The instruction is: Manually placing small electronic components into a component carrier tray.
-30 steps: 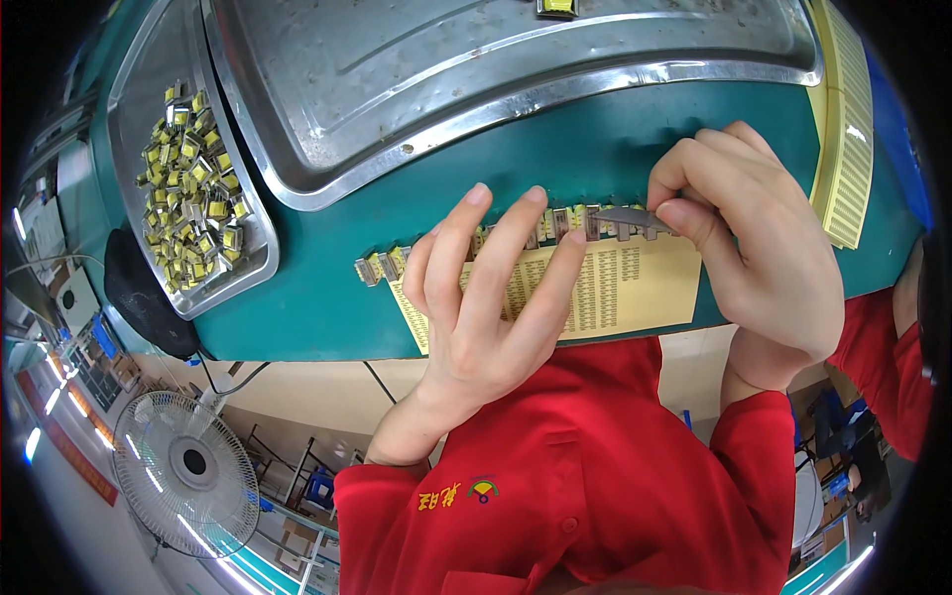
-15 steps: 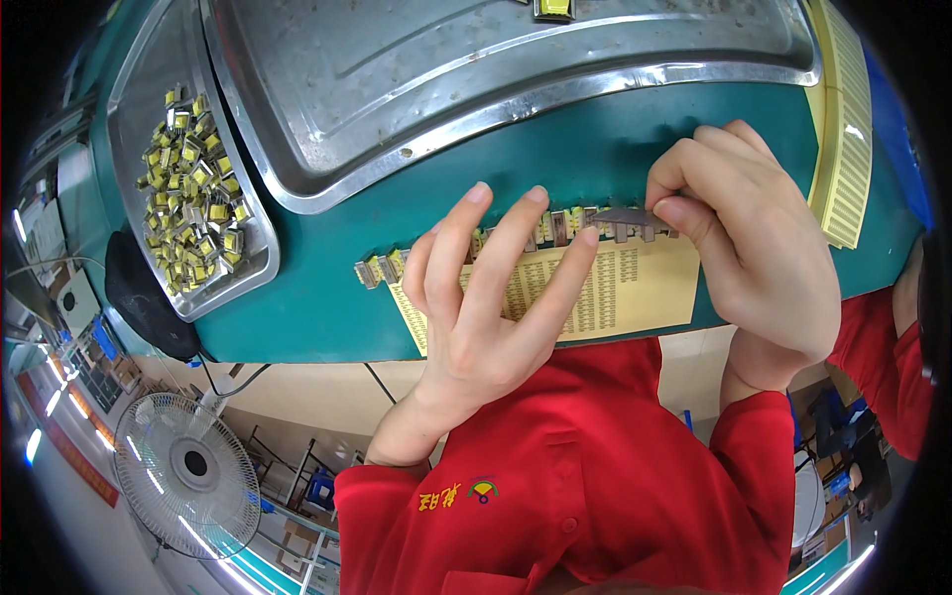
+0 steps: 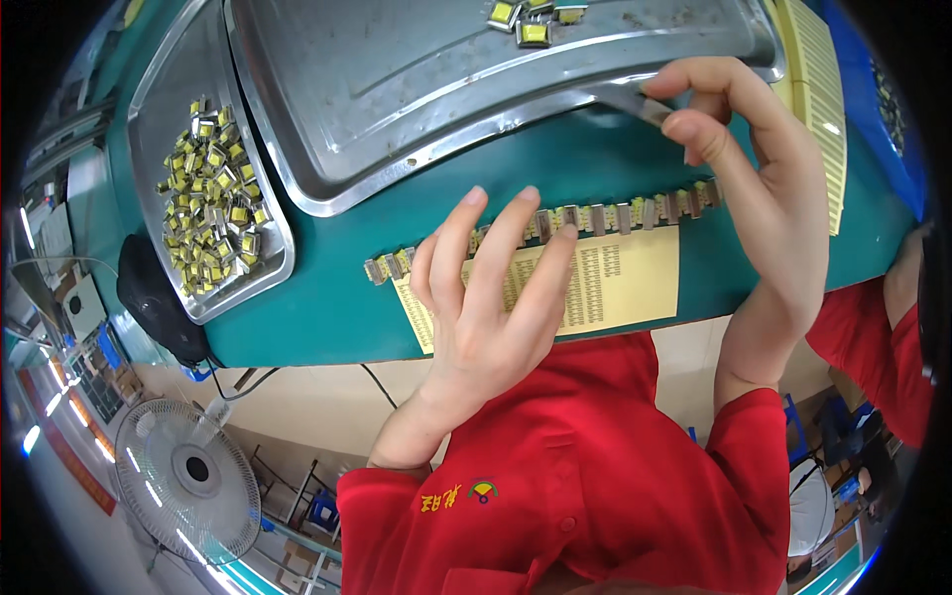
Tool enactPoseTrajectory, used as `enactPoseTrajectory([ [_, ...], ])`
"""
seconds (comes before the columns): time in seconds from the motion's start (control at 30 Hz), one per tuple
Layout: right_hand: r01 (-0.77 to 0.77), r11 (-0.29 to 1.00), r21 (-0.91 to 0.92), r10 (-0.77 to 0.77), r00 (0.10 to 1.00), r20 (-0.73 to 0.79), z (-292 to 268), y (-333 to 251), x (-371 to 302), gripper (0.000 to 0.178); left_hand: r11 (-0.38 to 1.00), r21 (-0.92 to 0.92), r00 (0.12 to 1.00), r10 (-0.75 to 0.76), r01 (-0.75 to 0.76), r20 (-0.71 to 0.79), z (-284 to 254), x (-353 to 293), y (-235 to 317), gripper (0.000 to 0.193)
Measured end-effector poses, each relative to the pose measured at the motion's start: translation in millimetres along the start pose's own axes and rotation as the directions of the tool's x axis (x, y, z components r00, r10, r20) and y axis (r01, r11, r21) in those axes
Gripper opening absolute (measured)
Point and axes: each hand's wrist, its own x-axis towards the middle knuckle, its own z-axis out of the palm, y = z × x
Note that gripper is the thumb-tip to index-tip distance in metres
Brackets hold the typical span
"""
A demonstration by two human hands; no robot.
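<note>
A long row of small transformers [image 3: 623,217], with metal cores and yellow windings, stands across the green table. Under its near side lies a yellow sheet of small printed labels [image 3: 647,278]. My left hand [image 3: 486,317] is spread over the sheet, its fingertips resting along the row and hiding part of it. Pinched between thumb and forefinger of my right hand [image 3: 769,169] is a thin grey blade-like strip [image 3: 632,102], blurred by motion. It is held beyond the row, near the rim of the large metal tray [image 3: 476,134], and touches no transformer.
Several loose transformers [image 3: 534,34] lie in the large tray. A smaller metal tray [image 3: 278,253] at the left holds a heap of them [image 3: 213,198]. More yellow label sheets [image 3: 818,109] are stacked at the right, beside a blue bin [image 3: 892,149]. Another person's red sleeve [image 3: 873,342] shows at the right edge.
My right hand has lifted the grey strip off the row and moved it away toward the large tray. My left hand stays spread on the row. The view has shifted slightly.
</note>
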Motion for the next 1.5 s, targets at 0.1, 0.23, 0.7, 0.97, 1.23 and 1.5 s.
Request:
enactPoseTrajectory([
  [0.1,-0.042,0.995,0.09,0.055,0.987,-0.148,-4,-10,-7,0.009,0.999,-0.037,0.998,0.011,-0.013,-0.07,-2,-5,3,0.032],
  [0.23,-0.087,0.991,-0.101,0.063,0.974,-0.219,-4,-23,-42,0.007,0.987,-0.145,0.998,0.061,-0.065,-0.032,-7,-16,16,0.034],
  [0.7,-0.223,0.949,-0.223,0.161,0.95,-0.266,61,-8,-143,0.022,0.989,-0.122,0.983,0.105,-0.087,0.15,9,-28,23,0.031],
  [0.97,-0.201,0.956,-0.215,0.127,0.94,-0.316,71,-3,-147,0.02,0.987,-0.129,0.979,0.121,-0.1,0.164,11,-30,21,0.032],
  [1.23,-0.199,0.956,-0.214,0.114,0.929,-0.351,78,-2,-143,0.019,0.982,-0.152,0.978,0.132,-0.108,0.163,12,-32,20,0.033],
  [1.5,-0.194,0.956,-0.222,0.103,0.926,-0.364,80,-3,-137,0.02,0.982,-0.153,0.977,0.135,-0.11,0.167,11,-32,19,0.034],
])
